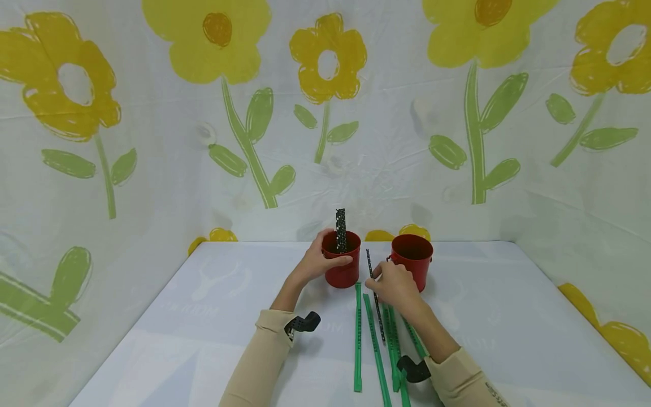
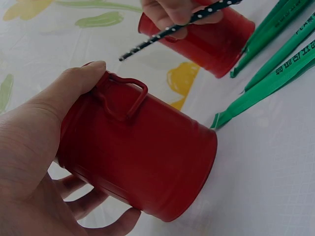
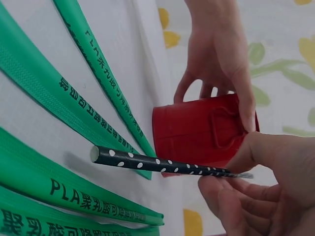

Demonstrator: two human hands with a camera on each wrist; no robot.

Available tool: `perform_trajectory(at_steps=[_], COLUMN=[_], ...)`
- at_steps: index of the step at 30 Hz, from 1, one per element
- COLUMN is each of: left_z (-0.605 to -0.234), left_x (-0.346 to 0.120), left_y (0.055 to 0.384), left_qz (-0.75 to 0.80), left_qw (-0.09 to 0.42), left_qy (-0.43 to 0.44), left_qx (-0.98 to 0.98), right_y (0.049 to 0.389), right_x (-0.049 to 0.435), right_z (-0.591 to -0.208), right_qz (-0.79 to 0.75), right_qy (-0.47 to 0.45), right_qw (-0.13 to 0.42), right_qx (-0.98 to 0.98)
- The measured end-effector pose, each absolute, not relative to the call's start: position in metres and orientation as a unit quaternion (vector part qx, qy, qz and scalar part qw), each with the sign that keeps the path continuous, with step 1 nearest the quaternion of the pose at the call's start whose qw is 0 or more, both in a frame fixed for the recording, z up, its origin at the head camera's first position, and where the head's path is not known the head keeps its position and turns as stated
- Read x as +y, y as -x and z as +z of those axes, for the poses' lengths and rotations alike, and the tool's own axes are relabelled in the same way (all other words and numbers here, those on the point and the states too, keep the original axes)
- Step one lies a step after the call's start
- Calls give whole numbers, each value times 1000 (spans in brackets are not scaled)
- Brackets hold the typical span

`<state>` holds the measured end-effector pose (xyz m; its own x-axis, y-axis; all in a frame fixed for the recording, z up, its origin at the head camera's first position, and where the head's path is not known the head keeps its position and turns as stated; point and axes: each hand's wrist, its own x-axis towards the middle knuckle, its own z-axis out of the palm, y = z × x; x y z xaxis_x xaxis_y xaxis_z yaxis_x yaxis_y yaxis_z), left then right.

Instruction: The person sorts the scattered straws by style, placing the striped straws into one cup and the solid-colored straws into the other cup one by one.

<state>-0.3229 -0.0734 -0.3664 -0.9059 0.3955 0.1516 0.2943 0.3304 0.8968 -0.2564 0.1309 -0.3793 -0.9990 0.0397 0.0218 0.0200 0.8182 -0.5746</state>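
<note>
My left hand grips the left red bucket, thumb at its near side and fingers round the far side. Several black straws with white dots stand upright together in that bucket. A single black straw with white dots is pinched between the thumb and fingers of my right hand; it slants over the table beside the left bucket. Just behind my right hand stands a second red bucket; no straws show above its rim. The left wrist view shows the folded handle on the held bucket.
Several long green paper-wrapped straws with printed lettering lie on the white table in front of the buckets, some under my right forearm. A flower-patterned sheet hangs behind and at both sides. Black devices sit on both wrists.
</note>
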Motion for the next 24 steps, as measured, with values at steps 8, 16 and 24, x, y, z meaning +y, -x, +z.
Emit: perform_trajectory(at_steps=[8,16,24], left_z=[-367,-372,-397], left_x=[-73,-72,-72], left_y=[322,331,350], left_qz=[544,534,538], left_qw=[45,48,28], left_qy=[-215,-218,-201], left_qx=[810,816,818], right_y=[260,259,262], right_x=[133,135,138], right_z=[-376,-374,-372], right_qz=[313,333,351], right_qy=[1,-28,-52], right_qw=[118,213,241], right_qx=[-942,-918,-903])
